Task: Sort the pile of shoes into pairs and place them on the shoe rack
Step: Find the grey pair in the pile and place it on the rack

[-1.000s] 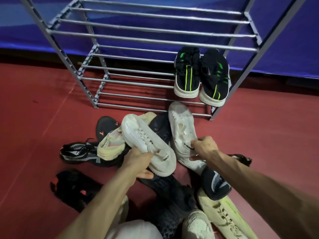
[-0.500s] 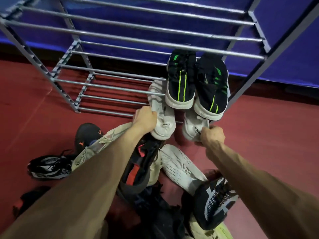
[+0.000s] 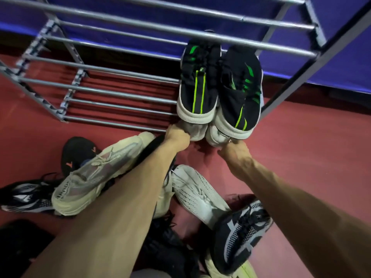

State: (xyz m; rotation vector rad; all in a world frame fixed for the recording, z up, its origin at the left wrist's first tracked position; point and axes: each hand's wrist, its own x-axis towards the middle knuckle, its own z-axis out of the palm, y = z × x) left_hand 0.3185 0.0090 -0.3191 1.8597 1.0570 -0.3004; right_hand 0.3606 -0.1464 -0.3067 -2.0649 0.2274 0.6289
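Shoes in a loose pile fill the lower half of the frame on the red floor (image 3: 301,149). Grey metal shoe rack (image 3: 120,93) spans the upper half, its bars running left to right, blue wall behind.

Middle shelf, right of centre: black shoe with yellow-green stripes (image 3: 197,85) and its match (image 3: 241,91) side by side, touching, toes toward the camera.

Directly below them, at the rack's front bottom edge, two white shoes, mostly hidden under the black pair. Left white shoe (image 3: 197,131) has only its heel end showing; left hand (image 3: 177,137) has fingers curled around that heel, gripping it. Right white shoe (image 3: 216,137) likewise shows just its heel; right hand (image 3: 233,155) pinches it at the back edge. Both forearms reach up from the bottom of the frame.

Pile, from the left edge of the frame: black-and-white knit sneaker (image 3: 26,197) lying flat; black shoe with orange mark (image 3: 77,155) above it; large cream sneaker (image 3: 94,177) lying on its side against the left forearm. Centre: white shoe with dotted sole (image 3: 196,193), sole up, between the two forearms. Lower right of centre: black-and-grey mesh sneaker (image 3: 239,235) tilted over a pale yellow shoe (image 3: 244,269). Dark shoes at bottom centre too shadowed to tell apart.
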